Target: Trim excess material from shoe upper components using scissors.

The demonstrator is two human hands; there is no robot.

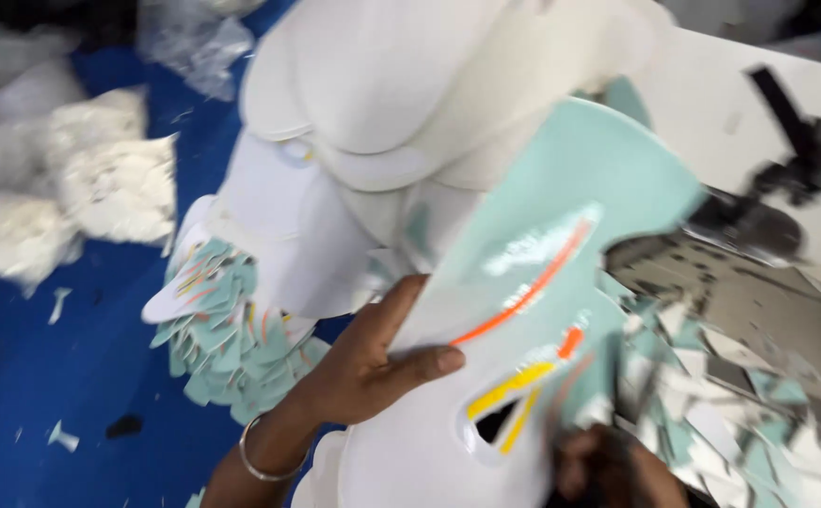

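My left hand (373, 362), with a thin metal bangle on the wrist, grips the edge of a large flat cut piece (523, 282) that is pale teal and white with orange and yellow stripes. My right hand (608, 470) shows at the bottom edge, blurred, touching the lower part of the same piece. Above and behind it hangs a stack of white foam-like shaped pieces (382, 113). A fanned pile of small teal and white offcuts (227, 348) lies left of my left hand.
The floor is a blue sheet (53, 376) with scattered scraps. White fluffy bundles (81, 188) lie at the left. At the right stands a white machine table (740, 103) with a grey plate (758, 310) and many teal and white scraps (740, 423).
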